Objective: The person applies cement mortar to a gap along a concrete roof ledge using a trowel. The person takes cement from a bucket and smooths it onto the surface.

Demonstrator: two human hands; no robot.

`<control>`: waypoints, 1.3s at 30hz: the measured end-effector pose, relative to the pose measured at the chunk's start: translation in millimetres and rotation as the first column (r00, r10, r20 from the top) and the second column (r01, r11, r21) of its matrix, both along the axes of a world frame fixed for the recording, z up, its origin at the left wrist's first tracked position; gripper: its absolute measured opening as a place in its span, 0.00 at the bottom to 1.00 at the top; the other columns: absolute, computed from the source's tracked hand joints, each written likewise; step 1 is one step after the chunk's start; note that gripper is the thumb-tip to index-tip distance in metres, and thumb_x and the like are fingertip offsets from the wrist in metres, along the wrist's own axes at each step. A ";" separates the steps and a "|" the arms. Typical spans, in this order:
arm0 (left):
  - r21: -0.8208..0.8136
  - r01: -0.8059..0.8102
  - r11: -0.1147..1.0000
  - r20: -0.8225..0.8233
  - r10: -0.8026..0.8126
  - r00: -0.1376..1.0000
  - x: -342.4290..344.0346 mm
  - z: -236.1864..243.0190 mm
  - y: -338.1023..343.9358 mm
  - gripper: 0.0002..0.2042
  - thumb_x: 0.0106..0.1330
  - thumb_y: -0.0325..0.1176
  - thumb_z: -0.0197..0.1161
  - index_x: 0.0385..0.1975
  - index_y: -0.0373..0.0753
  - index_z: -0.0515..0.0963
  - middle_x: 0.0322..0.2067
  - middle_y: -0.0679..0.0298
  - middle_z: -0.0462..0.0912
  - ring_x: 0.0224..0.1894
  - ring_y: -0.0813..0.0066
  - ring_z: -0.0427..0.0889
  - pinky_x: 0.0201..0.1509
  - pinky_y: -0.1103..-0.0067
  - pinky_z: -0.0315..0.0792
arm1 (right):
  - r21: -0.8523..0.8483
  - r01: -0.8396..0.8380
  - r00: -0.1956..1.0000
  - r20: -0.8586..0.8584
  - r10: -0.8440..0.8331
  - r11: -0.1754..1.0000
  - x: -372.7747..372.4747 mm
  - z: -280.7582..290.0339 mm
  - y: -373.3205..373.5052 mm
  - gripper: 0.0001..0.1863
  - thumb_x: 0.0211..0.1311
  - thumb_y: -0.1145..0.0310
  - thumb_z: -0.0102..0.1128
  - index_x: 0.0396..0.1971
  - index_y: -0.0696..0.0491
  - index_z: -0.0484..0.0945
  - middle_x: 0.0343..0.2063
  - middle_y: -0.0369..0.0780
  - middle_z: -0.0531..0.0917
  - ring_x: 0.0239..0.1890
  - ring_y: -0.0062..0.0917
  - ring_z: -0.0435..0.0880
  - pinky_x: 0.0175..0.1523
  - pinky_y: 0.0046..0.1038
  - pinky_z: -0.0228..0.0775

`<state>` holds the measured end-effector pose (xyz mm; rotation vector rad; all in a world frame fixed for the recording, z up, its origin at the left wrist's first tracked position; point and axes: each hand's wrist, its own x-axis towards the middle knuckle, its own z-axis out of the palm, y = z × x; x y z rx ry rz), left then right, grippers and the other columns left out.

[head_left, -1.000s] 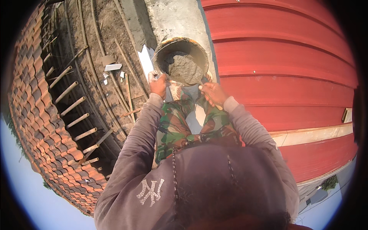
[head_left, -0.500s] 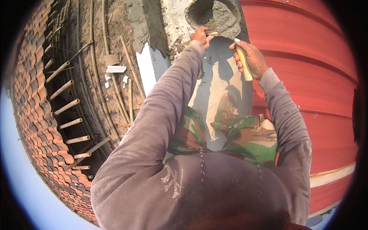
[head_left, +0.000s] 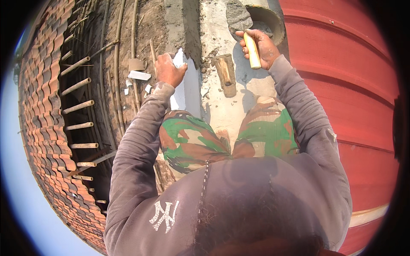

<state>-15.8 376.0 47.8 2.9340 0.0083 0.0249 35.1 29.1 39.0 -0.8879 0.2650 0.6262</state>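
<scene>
My right hand [head_left: 261, 48] grips the pale yellow handle [head_left: 252, 53] of a trowel. Grey mortar [head_left: 238, 16] is heaped on its blade, beside the bucket [head_left: 279, 29], and hides most of the blade. On the left, my left hand [head_left: 170, 70] is curled over the edge of a low white wall [head_left: 186, 91], its thumb toward the ledge. Between my hands a wooden float [head_left: 225, 76], crusted with mortar, lies on the cement-stained ledge.
Red metal roofing [head_left: 337, 98] rises along the right. To the left, bamboo poles [head_left: 116, 72] and white block pieces [head_left: 139, 75] lie on brown ground, beyond which bamboo ends jut from a tiled roof [head_left: 47, 128]. Wet grey plaster [head_left: 176, 25] covers the wall's far part.
My left hand has left the bucket's rim and moved left to the white wall. My right hand has carried the mortar-loaded trowel leftward out of the bucket. The float has come into view.
</scene>
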 end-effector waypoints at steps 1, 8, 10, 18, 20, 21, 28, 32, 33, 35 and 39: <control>0.142 -0.008 0.990 -0.099 0.023 0.995 -13.6 -2.9 24.2 0.34 0.56 0.45 0.78 0.58 0.31 0.74 0.56 0.45 0.75 0.60 0.49 0.75 0.65 0.63 0.71 | 0.043 -0.021 1.000 0.000 0.021 0.999 5.9 -0.9 9.9 0.23 0.77 0.56 0.47 0.59 0.57 0.76 0.30 0.33 0.79 0.26 0.17 0.78 0.29 0.22 0.79; -0.083 0.136 0.987 -0.680 -0.156 0.716 -56.3 12.5 64.5 0.52 0.55 0.43 0.80 0.76 0.34 0.54 0.74 0.40 0.54 0.76 0.46 0.60 0.78 0.68 0.60 | -0.071 0.415 0.907 0.107 -0.406 0.907 41.6 28.0 48.2 0.12 0.74 0.63 0.55 0.43 0.58 0.76 0.29 0.39 0.79 0.23 0.22 0.78 0.25 0.27 0.74; -0.028 0.088 0.996 -0.739 -0.080 0.669 -60.3 24.6 52.8 0.54 0.54 0.42 0.81 0.77 0.37 0.52 0.76 0.38 0.50 0.77 0.45 0.58 0.78 0.67 0.60 | -0.162 0.616 0.780 0.265 -0.567 0.771 51.6 24.8 68.4 0.11 0.72 0.64 0.60 0.36 0.57 0.74 0.26 0.38 0.78 0.18 0.20 0.75 0.21 0.27 0.70; 0.218 0.007 0.976 -0.669 0.145 0.729 -68.0 6.0 5.3 0.56 0.54 0.37 0.81 0.78 0.37 0.48 0.76 0.35 0.46 0.73 0.37 0.62 0.76 0.62 0.64 | -0.508 0.293 0.956 0.133 -0.262 0.810 85.8 -72.7 207.0 0.20 0.70 0.63 0.62 0.53 0.62 0.77 0.39 0.49 0.86 0.35 0.35 0.86 0.40 0.34 0.80; 0.202 -0.007 0.979 -0.663 0.142 0.735 -75.0 3.6 14.1 0.56 0.54 0.37 0.81 0.78 0.37 0.47 0.76 0.36 0.46 0.72 0.37 0.63 0.75 0.62 0.64 | -0.152 0.231 0.970 0.107 -0.217 0.961 71.2 -20.2 223.3 0.15 0.71 0.64 0.62 0.48 0.60 0.77 0.31 0.41 0.83 0.23 0.23 0.79 0.26 0.28 0.75; 0.190 -0.017 0.982 -0.664 0.141 0.734 -82.3 3.3 18.3 0.56 0.54 0.37 0.81 0.79 0.38 0.47 0.77 0.37 0.46 0.72 0.36 0.64 0.75 0.62 0.64 | -0.048 0.263 0.952 0.173 -0.251 0.964 58.9 19.7 217.7 0.14 0.72 0.64 0.60 0.44 0.61 0.78 0.28 0.39 0.81 0.20 0.18 0.75 0.22 0.26 0.70; 0.227 0.010 0.974 -0.647 0.143 0.749 -78.1 3.0 12.5 0.56 0.54 0.36 0.81 0.79 0.38 0.47 0.77 0.38 0.47 0.69 0.37 0.68 0.72 0.63 0.71 | -0.645 0.054 0.969 0.217 0.115 0.762 55.6 34.3 24.8 0.22 0.71 0.63 0.57 0.59 0.61 0.76 0.34 0.44 0.85 0.33 0.29 0.85 0.37 0.32 0.78; 0.216 0.012 0.976 -0.645 0.134 0.753 -79.8 2.7 15.6 0.55 0.52 0.35 0.82 0.78 0.37 0.49 0.76 0.37 0.48 0.69 0.38 0.70 0.72 0.62 0.70 | -0.981 -0.052 0.768 -0.157 0.620 -0.185 59.2 4.5 -94.8 0.21 0.65 0.61 0.54 0.47 0.61 0.85 0.50 0.57 0.85 0.56 0.47 0.85 0.60 0.42 0.76; 0.221 0.038 0.974 -0.641 0.116 0.759 -75.6 0.7 15.3 0.56 0.52 0.36 0.82 0.78 0.36 0.49 0.76 0.35 0.48 0.68 0.38 0.70 0.72 0.62 0.70 | -0.957 -0.043 0.723 -0.227 0.653 -0.286 64.6 1.9 -107.8 0.20 0.65 0.63 0.55 0.48 0.60 0.85 0.51 0.56 0.85 0.56 0.47 0.85 0.59 0.42 0.77; 0.215 0.050 0.975 -0.650 0.104 0.753 -75.5 -2.7 15.0 0.56 0.52 0.36 0.82 0.78 0.35 0.48 0.76 0.36 0.49 0.69 0.38 0.70 0.71 0.63 0.71 | -0.881 -0.011 0.614 -0.379 0.693 -0.472 81.8 -11.6 -121.0 0.19 0.63 0.66 0.56 0.49 0.59 0.85 0.52 0.54 0.85 0.56 0.46 0.85 0.58 0.43 0.78; 0.206 0.039 0.978 -0.652 0.107 0.750 -73.4 4.9 14.0 0.57 0.52 0.36 0.83 0.78 0.36 0.48 0.76 0.37 0.49 0.69 0.38 0.69 0.72 0.63 0.71 | -0.780 0.020 0.571 -0.505 0.648 -0.625 100.4 -22.3 -76.0 0.20 0.65 0.67 0.57 0.55 0.53 0.84 0.58 0.47 0.83 0.60 0.42 0.84 0.60 0.43 0.78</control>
